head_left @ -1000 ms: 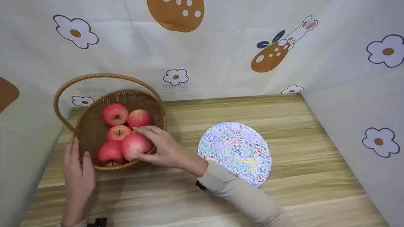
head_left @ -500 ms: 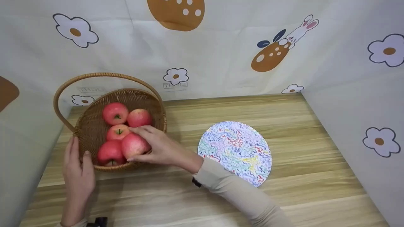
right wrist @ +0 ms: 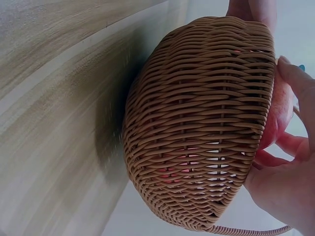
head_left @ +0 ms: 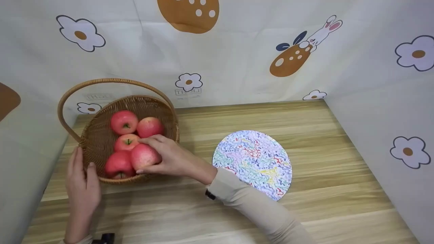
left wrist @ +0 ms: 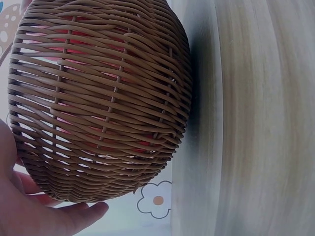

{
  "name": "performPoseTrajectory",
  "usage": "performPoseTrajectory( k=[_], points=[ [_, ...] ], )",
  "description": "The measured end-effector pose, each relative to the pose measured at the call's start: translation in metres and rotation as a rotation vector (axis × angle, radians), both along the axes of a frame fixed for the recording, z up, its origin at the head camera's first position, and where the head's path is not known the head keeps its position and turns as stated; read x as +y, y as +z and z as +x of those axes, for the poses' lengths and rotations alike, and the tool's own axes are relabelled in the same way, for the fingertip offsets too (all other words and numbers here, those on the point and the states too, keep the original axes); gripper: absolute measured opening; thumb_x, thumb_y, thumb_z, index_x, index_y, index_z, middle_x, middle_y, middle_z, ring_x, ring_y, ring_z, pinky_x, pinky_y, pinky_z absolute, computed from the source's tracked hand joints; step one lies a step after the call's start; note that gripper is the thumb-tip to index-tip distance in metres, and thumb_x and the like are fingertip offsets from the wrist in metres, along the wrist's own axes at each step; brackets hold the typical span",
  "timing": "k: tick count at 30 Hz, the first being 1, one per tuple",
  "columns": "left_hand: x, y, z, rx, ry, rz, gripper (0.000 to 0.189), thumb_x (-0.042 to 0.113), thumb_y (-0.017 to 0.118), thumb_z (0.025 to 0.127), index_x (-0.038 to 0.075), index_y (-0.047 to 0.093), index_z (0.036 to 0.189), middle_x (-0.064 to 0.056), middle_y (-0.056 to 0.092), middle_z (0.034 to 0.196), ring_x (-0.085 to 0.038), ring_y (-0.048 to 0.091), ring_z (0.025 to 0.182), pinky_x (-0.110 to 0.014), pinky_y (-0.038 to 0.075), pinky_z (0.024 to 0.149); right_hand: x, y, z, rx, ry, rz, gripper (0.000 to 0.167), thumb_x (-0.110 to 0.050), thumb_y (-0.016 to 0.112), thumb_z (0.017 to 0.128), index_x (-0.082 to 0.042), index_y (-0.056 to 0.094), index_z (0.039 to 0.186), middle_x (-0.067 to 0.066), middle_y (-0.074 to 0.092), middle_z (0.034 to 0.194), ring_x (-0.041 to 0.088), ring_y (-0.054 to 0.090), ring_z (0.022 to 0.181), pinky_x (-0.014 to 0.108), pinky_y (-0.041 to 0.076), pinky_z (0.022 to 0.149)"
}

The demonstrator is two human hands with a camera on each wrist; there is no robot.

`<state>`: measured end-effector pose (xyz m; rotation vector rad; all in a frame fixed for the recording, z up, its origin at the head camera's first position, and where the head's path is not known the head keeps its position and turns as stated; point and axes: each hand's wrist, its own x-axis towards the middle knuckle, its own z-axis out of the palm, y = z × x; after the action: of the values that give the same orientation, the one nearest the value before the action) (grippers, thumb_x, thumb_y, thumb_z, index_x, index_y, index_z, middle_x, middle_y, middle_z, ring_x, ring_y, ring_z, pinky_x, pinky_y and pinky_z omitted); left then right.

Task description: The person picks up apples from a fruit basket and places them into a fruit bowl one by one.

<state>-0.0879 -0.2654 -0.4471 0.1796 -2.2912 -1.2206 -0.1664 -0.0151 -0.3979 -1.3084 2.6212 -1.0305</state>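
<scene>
A brown wicker basket holds several red apples. My right hand grips an apple at the basket's front right rim, thumb on the near side and fingers over the far side. That apple rests against another red apple and a paler one. Two more, a red apple and a smaller one, lie toward the back. My left hand touches the basket's left side with its fingers fairly straight. In the right wrist view the held apple shows just above the woven rim.
A round disc with a multicoloured scribble pattern lies on the wood-grain table, right of the basket. The tall basket handle arches over the back of the basket. Printed cloth walls stand behind and at both sides.
My right hand and the apple in it have shifted slightly left, and the thumb sits a little lower. My left hand stays almost in place at the basket.
</scene>
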Motion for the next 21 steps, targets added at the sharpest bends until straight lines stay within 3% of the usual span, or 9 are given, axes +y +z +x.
performPoseTrajectory(
  k=[14, 21],
  points=[
    [-0.001, 0.001, 0.0, -0.01, 0.001, -0.004, 0.057, 0.005, 0.041, 0.106, -0.009, 0.033, 0.16, -0.029, 0.029, 0.168, -0.043, 0.023, 0.157, -0.047, 0.013, 0.129, 0.001, 0.005, 0.001, 0.026, -0.01, -0.071, 0.072, -0.044, 0.085, 0.089, -0.01, 0.058, 0.147, 0.009, 0.06, 0.144, 0.014, 0.057, 0.129, 0.018, 0.044, 0.107],
    [-0.002, 0.003, -0.001, -0.032, 0.004, -0.004, 0.057, 0.008, 0.04, 0.106, -0.008, 0.033, 0.16, -0.029, 0.028, 0.169, -0.044, 0.022, 0.157, -0.054, 0.013, 0.129, 0.004, 0.013, 0.004, 0.036, 0.001, -0.115, 0.071, -0.041, 0.086, 0.088, -0.008, 0.059, 0.145, 0.01, 0.06, 0.145, 0.015, 0.058, 0.13, 0.017, 0.042, 0.109]
  ],
)
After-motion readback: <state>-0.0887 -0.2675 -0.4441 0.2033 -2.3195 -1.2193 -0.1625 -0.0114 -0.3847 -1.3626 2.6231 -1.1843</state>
